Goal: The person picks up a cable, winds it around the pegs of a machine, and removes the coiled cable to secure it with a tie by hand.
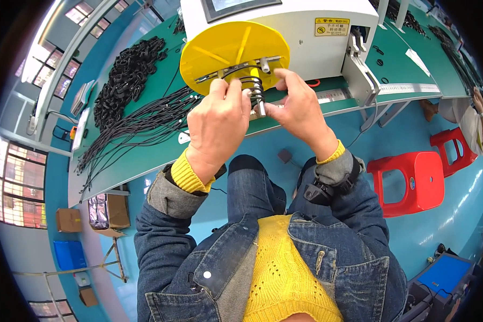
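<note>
In front of me a yellow disc (209,48) is mounted on a white machine (306,56). Black cable (256,92) is wound in several turns around a metal post that sticks out from the disc toward me. My left hand (219,119) is at the left of the coil, fingers curled and pinched at the cable. To the right of the coil is my right hand (301,107), its thumb and forefinger apart; the thumb tip is close to the end of the post. A second short metal peg (265,65) stands on the disc's metal bar.
A bundle of loose black cables (139,126) and a heap of coiled black cables (124,80) lie on the green table (145,156) at left. A steel ruler (408,88) runs along its right edge. Red stools (413,182) stand at right, cardboard boxes (112,211) at lower left.
</note>
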Action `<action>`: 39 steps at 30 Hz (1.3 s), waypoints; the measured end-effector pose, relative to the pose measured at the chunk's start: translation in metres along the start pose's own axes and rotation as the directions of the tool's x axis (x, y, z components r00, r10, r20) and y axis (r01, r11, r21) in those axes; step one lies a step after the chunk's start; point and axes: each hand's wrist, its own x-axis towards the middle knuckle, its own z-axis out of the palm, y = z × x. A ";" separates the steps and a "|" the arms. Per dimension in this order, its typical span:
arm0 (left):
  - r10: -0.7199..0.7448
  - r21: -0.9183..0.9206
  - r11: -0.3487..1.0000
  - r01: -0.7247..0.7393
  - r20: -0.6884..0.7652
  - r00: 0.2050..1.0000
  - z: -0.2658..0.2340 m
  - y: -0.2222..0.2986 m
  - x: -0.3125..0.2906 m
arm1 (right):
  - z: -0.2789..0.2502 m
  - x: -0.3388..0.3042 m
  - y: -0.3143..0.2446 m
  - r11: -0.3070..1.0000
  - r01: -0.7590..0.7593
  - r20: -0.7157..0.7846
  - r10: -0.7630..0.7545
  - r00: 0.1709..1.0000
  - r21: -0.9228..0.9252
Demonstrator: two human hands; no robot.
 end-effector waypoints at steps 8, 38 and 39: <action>0.059 -0.311 0.948 -0.059 -0.008 0.998 0.022 -0.029 -0.002 | 0.006 0.011 0.011 0.955 -0.055 0.214 -0.009 0.977 0.290; 0.022 -0.275 0.961 0.017 0.140 0.990 -0.001 0.016 -0.050 | 0.011 -0.055 -0.047 0.998 -0.066 0.093 0.065 0.994 0.006; -0.028 -0.297 0.951 0.085 0.192 0.981 0.005 0.020 -0.061 | 0.011 -0.062 -0.044 0.995 -0.084 0.182 0.093 0.979 -0.053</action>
